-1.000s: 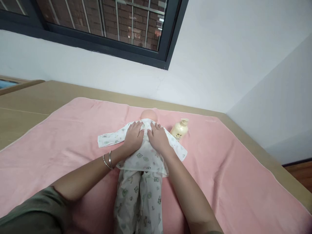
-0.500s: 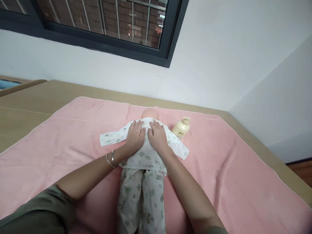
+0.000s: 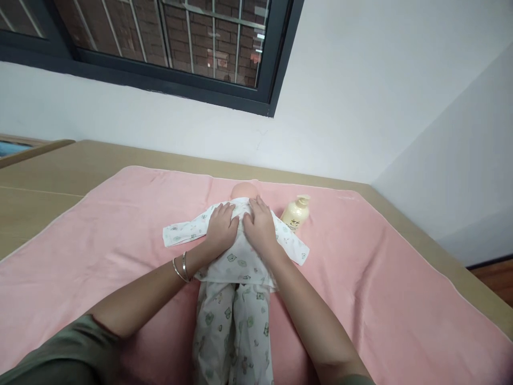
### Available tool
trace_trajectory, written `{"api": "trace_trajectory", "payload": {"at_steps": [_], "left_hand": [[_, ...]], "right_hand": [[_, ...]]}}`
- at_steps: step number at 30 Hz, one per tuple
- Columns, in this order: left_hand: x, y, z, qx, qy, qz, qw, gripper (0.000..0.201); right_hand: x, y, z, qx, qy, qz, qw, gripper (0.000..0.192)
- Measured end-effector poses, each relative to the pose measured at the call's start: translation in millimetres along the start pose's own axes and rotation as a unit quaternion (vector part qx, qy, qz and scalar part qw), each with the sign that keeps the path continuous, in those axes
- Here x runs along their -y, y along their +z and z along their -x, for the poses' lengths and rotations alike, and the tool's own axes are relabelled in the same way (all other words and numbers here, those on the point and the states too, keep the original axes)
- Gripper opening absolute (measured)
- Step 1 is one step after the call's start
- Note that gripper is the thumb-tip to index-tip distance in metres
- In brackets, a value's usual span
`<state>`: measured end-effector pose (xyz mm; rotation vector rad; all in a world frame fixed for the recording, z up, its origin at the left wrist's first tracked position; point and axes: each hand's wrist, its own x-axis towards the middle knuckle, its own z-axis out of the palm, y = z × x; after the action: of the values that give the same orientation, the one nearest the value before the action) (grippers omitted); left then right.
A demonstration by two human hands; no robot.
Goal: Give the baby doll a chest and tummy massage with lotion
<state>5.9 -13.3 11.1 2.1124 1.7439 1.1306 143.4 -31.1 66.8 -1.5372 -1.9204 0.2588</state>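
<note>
A baby doll [image 3: 245, 189] lies lengthwise in front of me, its rounded head at the far end. It wears a white printed top [image 3: 236, 264] with the sleeves spread out and matching printed pants [image 3: 251, 321]. My left hand [image 3: 222, 227] rests flat on the left part of the doll's upper body, fingers pointing away from me. On the right part lies my right hand [image 3: 259, 224], also flat with fingers stretched out. Neither hand grips anything. The doll's face and hands cannot be seen.
A cream pump bottle [image 3: 295, 213] is beside the doll's right-hand sleeve. Pink cloth [image 3: 332, 299] with some wrinkles covers much of the wooden surface [image 3: 44, 176]. Behind it rises a white wall [image 3: 340, 96] with a dark-framed window [image 3: 267, 101].
The camera view has tilted slightly, so the scene sits a little lower. My right hand's fingers have shifted slightly toward the doll's head; both hands stay on its upper body.
</note>
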Motion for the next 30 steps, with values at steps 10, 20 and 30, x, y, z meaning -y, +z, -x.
{"api": "trace_trajectory", "payload": {"at_steps": [10, 20, 30], "left_hand": [[6, 4.2, -1, -0.014, 0.039, -0.02, 0.999, 0.048], [-36, -28.1, -12, 0.027, -0.038, 0.238, 0.97, 0.056], [-157, -21.9, -57, 0.221, -0.275, 0.71, 0.61, 0.084]], "right_hand": [[-4, 4, -1, 0.103, -0.011, 0.071, 0.992, 0.05], [9, -81, -2, 0.006, -0.013, -0.041, 0.999, 0.051], [-31, -130, -11, -0.04, 0.111, 0.034, 0.992, 0.064]]}}
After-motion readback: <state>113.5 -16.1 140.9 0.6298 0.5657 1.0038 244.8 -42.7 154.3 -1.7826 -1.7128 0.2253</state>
